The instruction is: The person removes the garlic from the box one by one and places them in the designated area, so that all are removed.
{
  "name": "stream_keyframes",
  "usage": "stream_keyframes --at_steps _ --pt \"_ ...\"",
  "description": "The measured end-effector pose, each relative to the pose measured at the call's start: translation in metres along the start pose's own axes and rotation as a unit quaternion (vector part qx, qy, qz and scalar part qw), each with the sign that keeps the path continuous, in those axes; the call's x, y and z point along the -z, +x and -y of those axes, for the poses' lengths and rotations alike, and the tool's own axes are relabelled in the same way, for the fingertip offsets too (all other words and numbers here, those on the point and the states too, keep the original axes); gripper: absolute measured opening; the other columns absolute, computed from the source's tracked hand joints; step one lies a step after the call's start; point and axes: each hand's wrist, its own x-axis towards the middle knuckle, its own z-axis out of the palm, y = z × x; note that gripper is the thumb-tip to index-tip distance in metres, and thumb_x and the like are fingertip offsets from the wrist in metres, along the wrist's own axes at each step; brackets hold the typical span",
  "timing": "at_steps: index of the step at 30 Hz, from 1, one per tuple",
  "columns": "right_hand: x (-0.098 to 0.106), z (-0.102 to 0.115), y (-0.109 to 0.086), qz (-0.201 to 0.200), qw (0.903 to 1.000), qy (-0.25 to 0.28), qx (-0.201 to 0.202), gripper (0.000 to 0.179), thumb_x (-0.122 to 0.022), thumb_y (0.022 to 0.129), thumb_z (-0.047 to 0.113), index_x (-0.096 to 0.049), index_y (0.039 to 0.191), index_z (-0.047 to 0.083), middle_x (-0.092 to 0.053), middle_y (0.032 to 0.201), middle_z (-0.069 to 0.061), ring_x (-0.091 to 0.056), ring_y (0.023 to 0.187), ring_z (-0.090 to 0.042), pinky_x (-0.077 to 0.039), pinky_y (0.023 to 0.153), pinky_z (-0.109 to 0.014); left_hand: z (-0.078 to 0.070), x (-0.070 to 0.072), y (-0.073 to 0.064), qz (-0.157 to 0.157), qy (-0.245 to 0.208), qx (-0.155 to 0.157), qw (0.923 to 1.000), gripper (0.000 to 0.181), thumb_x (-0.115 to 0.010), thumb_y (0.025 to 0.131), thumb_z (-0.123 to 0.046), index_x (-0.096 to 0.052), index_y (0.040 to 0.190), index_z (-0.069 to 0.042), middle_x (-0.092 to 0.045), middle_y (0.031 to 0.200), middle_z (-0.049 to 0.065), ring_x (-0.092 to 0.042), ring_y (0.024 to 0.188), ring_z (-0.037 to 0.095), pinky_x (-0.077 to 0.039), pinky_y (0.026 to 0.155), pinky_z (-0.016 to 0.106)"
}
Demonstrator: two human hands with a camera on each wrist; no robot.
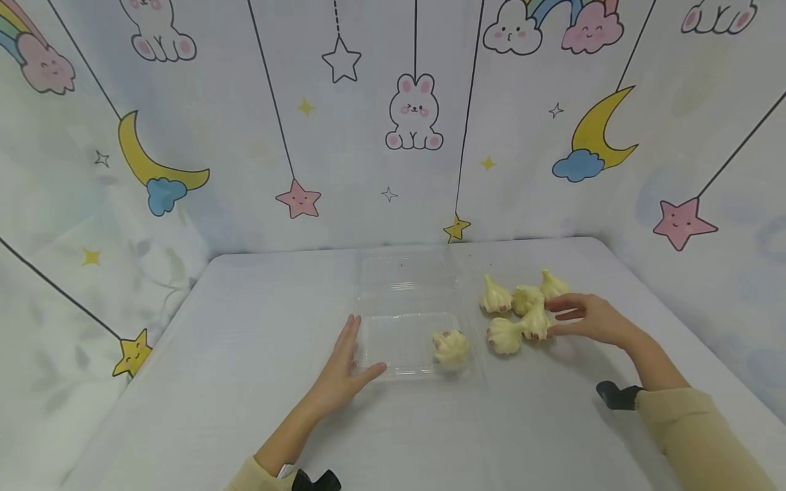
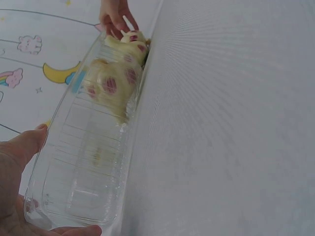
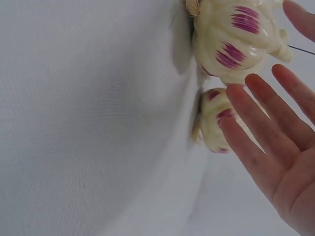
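Note:
A clear plastic container (image 1: 393, 344) lies with its lid folded open toward the back of the table. One pale garlic bulb (image 1: 451, 349) sits in its right part. My left hand (image 1: 336, 380) rests against the container's left end, thumb and fingers spread around the corner. To the right of the container, several garlic bulbs lie in a cluster. My right hand (image 1: 592, 320) is at the cluster's right side, beside the nearest bulb (image 1: 537, 323). In the right wrist view, its fingers are extended near a bulb (image 3: 236, 39) with purple streaks, gripping nothing.
A white-covered table (image 1: 258, 320) carries everything. Behind and beside it hangs a cloth (image 1: 368, 157) printed with moons, stars and rabbits. Another bulb (image 1: 495, 297) lies at the cluster's back left, close to the container's lid (image 1: 402, 273).

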Motion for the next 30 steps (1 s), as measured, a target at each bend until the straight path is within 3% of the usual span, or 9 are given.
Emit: stream_keyframes --at_steps 6,12,17,22,26,30 --pt "0.002 0.006 -0.003 -0.031 0.9993 0.002 -0.019 0.06 -0.071 0.08 0.031 -0.05 0.123 -0.005 -0.055 0.118 -0.024 -0.056 0.103 -0.04 -0.052 0.078 -0.046 0.002 0.0 0.0 -0.001 -0.002 0.0 1.0 0.091 -0.068 0.083 -0.029 -0.007 0.147 -0.008 0.002 0.152 0.013 -0.006 0.138 0.031 -0.023 0.106 0.047" --pt "0.003 0.008 -0.007 -0.056 0.9982 0.015 -0.012 0.057 -0.069 0.082 0.029 -0.049 0.124 -0.003 -0.055 0.118 -0.024 -0.055 0.104 -0.04 -0.051 0.079 -0.046 0.001 0.0 0.0 -0.003 -0.005 -0.001 1.0 0.091 -0.068 0.083 -0.027 -0.007 0.147 -0.008 0.001 0.152 0.014 -0.007 0.138 0.031 -0.024 0.106 0.047" --pt "0.003 0.01 -0.009 -0.081 0.9965 0.015 -0.009 0.055 -0.067 0.084 0.03 -0.049 0.126 0.0 -0.057 0.117 -0.02 -0.055 0.105 -0.036 -0.052 0.077 -0.03 0.0 0.0 0.0 -0.003 -0.006 -0.002 1.0 0.09 -0.068 0.083 -0.026 -0.007 0.147 -0.007 0.001 0.152 0.014 -0.008 0.137 0.032 -0.024 0.106 0.048" --pt "0.002 0.017 -0.01 -0.106 0.9939 0.029 0.009 0.053 -0.067 0.084 0.025 -0.048 0.127 0.001 -0.056 0.119 -0.02 -0.058 0.101 -0.017 -0.047 0.073 -0.013 0.0 0.0 0.0 -0.002 -0.006 0.0 1.0 0.09 -0.068 0.083 -0.026 -0.007 0.147 -0.008 0.001 0.152 0.014 -0.009 0.137 0.033 -0.024 0.105 0.048" --pt "0.001 0.023 -0.011 -0.126 0.9907 0.045 0.023 0.049 -0.066 0.085 0.02 -0.049 0.127 0.001 -0.055 0.119 -0.021 -0.056 0.096 0.0 -0.046 0.073 -0.01 0.0 0.0 0.0 -0.004 -0.002 -0.001 1.0 0.09 -0.068 0.083 -0.027 -0.007 0.147 -0.007 0.0 0.152 0.015 -0.009 0.137 0.033 -0.025 0.105 0.048" --pt "-0.003 0.029 -0.01 -0.137 0.9884 0.054 0.037 0.047 -0.065 0.086 0.018 -0.049 0.126 0.0 -0.055 0.117 -0.022 -0.056 0.094 0.003 -0.046 0.073 -0.01 -0.001 0.0 0.0 -0.005 0.0 -0.002 1.0 0.091 -0.068 0.083 -0.027 -0.008 0.147 -0.006 0.0 0.152 0.015 -0.009 0.137 0.032 -0.025 0.105 0.048"
